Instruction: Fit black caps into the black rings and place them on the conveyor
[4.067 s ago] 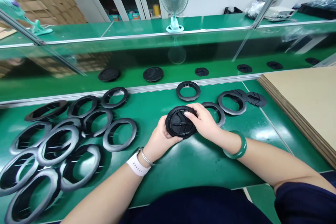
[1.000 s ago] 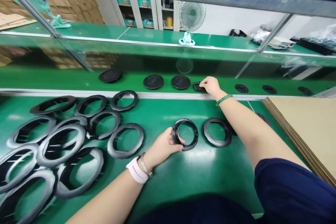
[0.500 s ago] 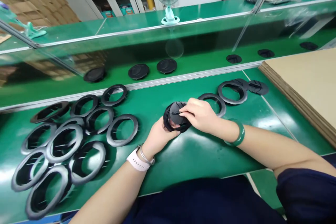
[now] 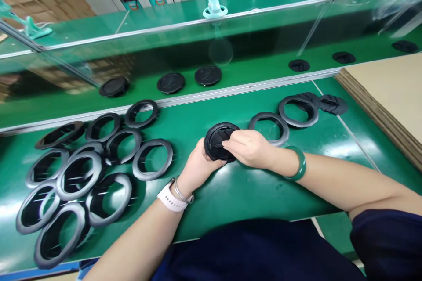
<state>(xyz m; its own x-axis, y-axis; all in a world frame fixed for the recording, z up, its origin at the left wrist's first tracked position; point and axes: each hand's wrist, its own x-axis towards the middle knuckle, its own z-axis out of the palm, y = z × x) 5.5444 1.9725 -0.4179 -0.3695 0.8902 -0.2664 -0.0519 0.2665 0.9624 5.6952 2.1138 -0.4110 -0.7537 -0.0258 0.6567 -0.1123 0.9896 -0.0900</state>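
Note:
My left hand (image 4: pixel 201 162) is closed around the lower left side of a black plastic ring (image 4: pixel 211 134), held above the green table. Within that ring lies a black ribbed disc (image 4: pixel 220 141), which fills its opening. Fingers of my right hand (image 4: pixel 247 148) pinch a raised bar on the disc's face; part of the disc is hidden behind them. Just beyond my right hand are two loose black rings, a nearer ring (image 4: pixel 282 134) and a farther ring (image 4: pixel 315 116). A flat black disc (image 4: pixel 334 104) lies beside the farther one.
Several black rings (image 4: pixel 153 160) crowd the left of the green table (image 4: pixel 263 197), some stacked. Behind a metal rail (image 4: pixel 184 98), black round parts (image 4: pixel 207 75) and flat discs (image 4: pixel 299 65) rest on a green strip. Cardboard sheets (image 4: pixel 392 83) are piled at right; a fan (image 4: pixel 214 6) stands behind.
The disc, tilted and partly out of the ring before, now sits down inside it. My right hand moved slightly down with it. The whole view shifted a little.

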